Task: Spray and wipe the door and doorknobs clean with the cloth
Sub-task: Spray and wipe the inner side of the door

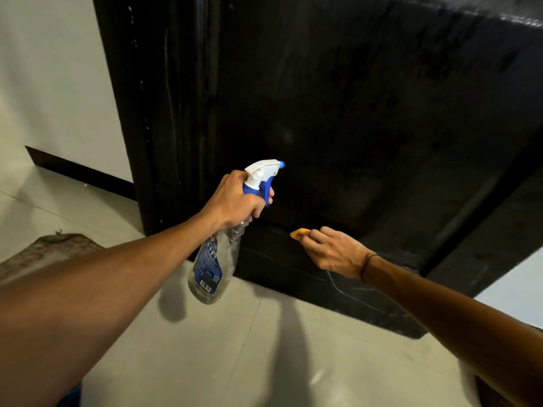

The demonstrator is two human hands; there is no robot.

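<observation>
While the lower part of the door (367,118) is being treated, each hand carries its own tool so that neither has to be set down between steps. The left hand (235,201) grips the neck of the spray bottle (213,265), fingers curled round it and the forefinger lying at the blue trigger. The white nozzle head with its blue tip points at the dark door face, near it but not touching. The clear bottle body hangs below the hand, tilted, and appears nearly empty of liquid.

The right hand (332,249) pinches the orange cloth (299,232) in its curled fingers and holds it against the door at a horizontal ledge low on the panel. Only a small part of the cloth shows beyond the fingertips; the remainder is hidden inside the hand. A thin band sits on the right wrist.

This arrangement is judged to serve an alternating spray-and-wipe cycle: the bottle stays aimed at the section above the cloth, and the cloth is placed ready on the ledge, where dirt would be likely to collect.

No doorknob is visible in this view, so that part of the task cannot be assessed. Pale streaks remain on the bottom section of the door, below the cloth, near the floor (205,348). A worn mat (50,251) lies at the left on the floor.
</observation>
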